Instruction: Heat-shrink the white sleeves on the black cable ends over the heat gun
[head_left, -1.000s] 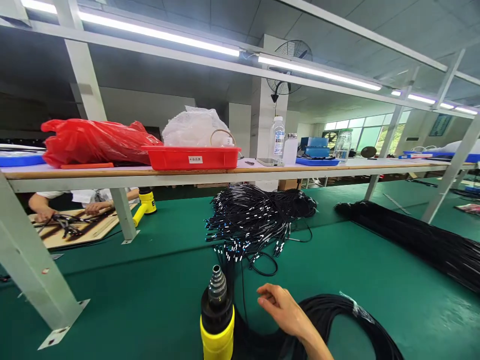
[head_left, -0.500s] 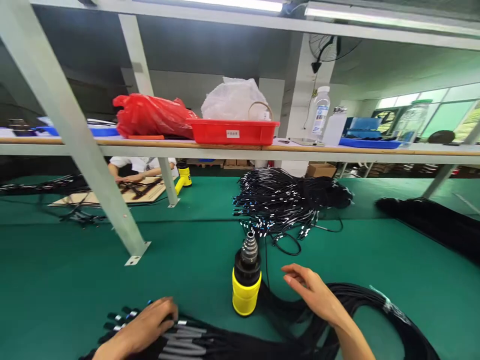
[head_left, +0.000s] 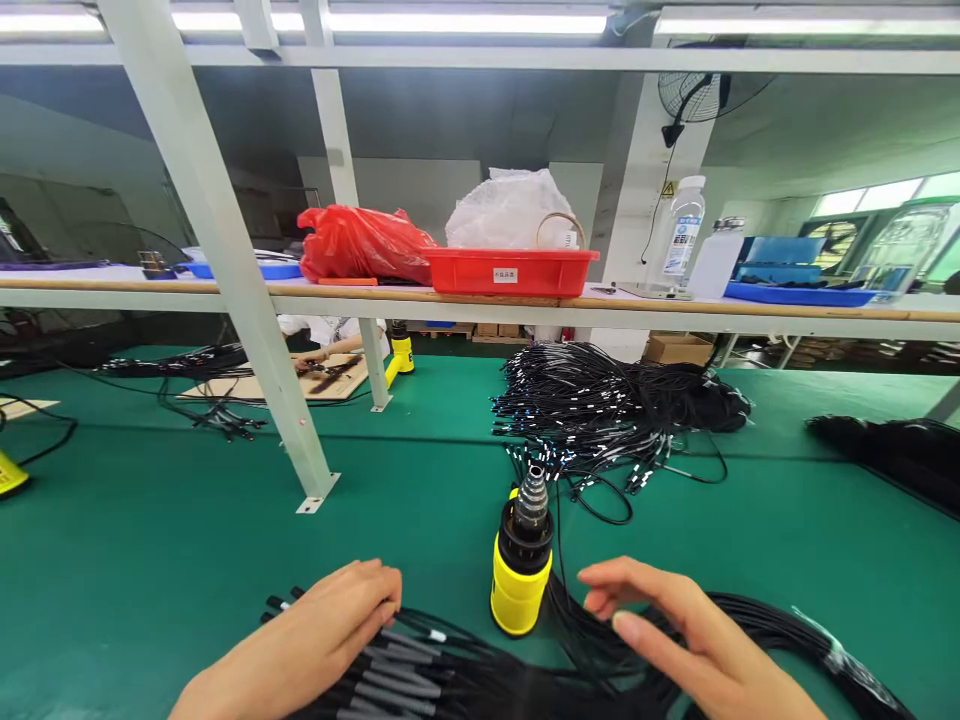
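My left hand (head_left: 315,635) lies over the end of a bundle of black cables (head_left: 480,680), near the bottom edge. Its fingers are curled together with the thumb on a black cable that runs off to the right. Grey sleeves (head_left: 397,675) cover the cables just beside it. My right hand (head_left: 679,630) is open, thumb apart from the fingers, above the coiled part of the cables and holding nothing. Between both hands a yellow heat gun (head_left: 519,590) stands upright, its metal nozzle pointing up.
Behind the heat gun lies a pile of black cables (head_left: 615,400) with white tips. A white post (head_left: 277,390) rises from the green table (head_left: 420,480) at left. Overhead, a shelf carries a red bin (head_left: 517,285) and bottles. A co-worker's hand (head_left: 311,358) is at a board far left.
The view has turned left, so things sit farther right. My left hand has drawn its fingers together over the cable ends. My right hand remains open, near the coil.
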